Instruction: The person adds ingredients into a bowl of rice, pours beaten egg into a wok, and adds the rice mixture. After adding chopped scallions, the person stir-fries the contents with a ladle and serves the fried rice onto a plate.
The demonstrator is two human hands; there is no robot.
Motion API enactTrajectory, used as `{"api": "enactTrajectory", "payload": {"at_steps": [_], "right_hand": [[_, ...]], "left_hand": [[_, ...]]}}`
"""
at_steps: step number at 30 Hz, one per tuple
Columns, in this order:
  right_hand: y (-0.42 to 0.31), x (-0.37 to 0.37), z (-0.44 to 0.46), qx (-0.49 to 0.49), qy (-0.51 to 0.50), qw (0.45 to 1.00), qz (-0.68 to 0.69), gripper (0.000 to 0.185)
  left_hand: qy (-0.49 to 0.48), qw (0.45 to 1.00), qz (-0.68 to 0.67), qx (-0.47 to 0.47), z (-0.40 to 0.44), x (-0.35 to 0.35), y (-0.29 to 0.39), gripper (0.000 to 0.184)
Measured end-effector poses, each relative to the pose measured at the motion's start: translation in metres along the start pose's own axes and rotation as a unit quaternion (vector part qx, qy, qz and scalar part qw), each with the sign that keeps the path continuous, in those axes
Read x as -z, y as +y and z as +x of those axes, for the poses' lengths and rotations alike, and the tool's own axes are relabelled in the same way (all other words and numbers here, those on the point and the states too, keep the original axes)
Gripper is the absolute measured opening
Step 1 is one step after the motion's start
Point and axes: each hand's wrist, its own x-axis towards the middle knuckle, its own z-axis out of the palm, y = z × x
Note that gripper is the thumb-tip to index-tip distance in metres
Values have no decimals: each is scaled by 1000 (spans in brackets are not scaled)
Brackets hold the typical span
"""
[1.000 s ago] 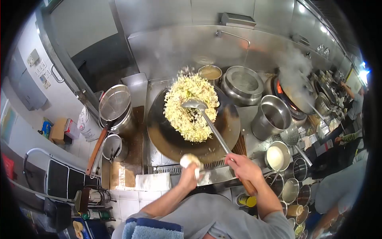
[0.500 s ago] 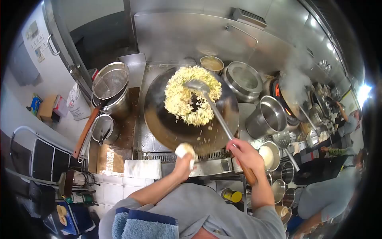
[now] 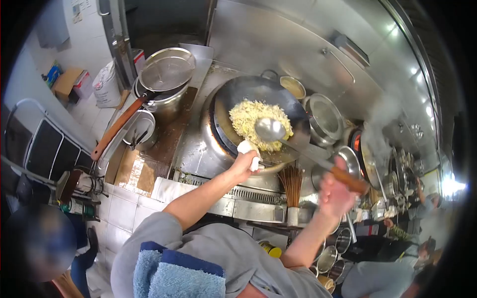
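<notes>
A large dark wok sits over the burner, with pale yellow fried rice in it. My left hand is closed around a white cloth at the wok's near edge. A steel ladle has its bowl over the rice. Its wooden handle lies against my right hand, which is blurred by motion; its fingers reach up around the handle.
At the left, a strainer rests on a pot, beside a smaller pot. A bamboo brush stands before the wok. Lidded pot and steaming wok stand right. A person is lower left; co-workers are lower right.
The wok has tilted, and the airborne rice has settled into it. The ladle bowl has turned and moved nearer, its handle swinging right with my right hand. A person has appeared at lower left.
</notes>
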Motion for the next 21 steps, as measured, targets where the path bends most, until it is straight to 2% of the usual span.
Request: {"api": "enactTrajectory", "payload": {"at_steps": [1, 2, 3, 4, 5, 6, 7, 8, 10, 13, 14, 17, 19, 20, 21], "right_hand": [[-8, -34, 9, 115, 142, 967, -175, 94], [-12, -10, 12, 205, 216, 877, -376, 78], [-4, 2, 42, 236, 256, 778, -523, 54], [19, 37, 82, 326, 244, 790, -458, 27], [36, 46, 129, 294, 113, 897, -311, 9], [35, 42, 173, 213, 187, 936, -207, 23], [27, 19, 215, 242, 194, 925, -219, 33], [8, 4, 238, 243, 134, 935, -221, 34], [-21, -27, 252, 245, 84, 940, -222, 28], [40, 18, 268, 256, 220, 914, -225, 22], [52, 45, 276, 197, 222, 934, -201, 17], [18, 33, 277, 146, 201, 939, -238, 15], [-6, 6, 247, 133, 185, 938, -262, 14], [7, 9, 244, 167, 218, 925, -262, 14], [29, 12, 245, 199, 244, 911, -265, 15]], "left_hand": [[20, 1000, -4, 7, -2, -3, 2, 7], [48, 999, 8, 11, -5, -7, 3, 7], [38, 999, 2, 4, -4, -8, 6, 7], [31, 999, -3, 7, -6, -7, 1, 7], [18, 1000, -1, 12, -5, -3, -4, 7], [3, 1000, 3, 12, 2, 1, -4, 7], [14, 999, 4, 28, 15, 10, -10, 18], [25, 999, 5, 31, 10, 8, -8, 18], [40, 999, 3, 32, -3, -5, 2, 17], [62, 997, -38, 33, -4, -8, 1, 18], [57, 997, -48, 38, -1, -4, -4, 19], [58, 993, -45, 90, -8, -9, 10, 18], [104, 993, -9, 60, 12, -19, 4, 16], [132, 990, 13, 51, 16, -13, -6, 15], [21, 1000, -4, 21, 13, 0, -23, 17]]}}
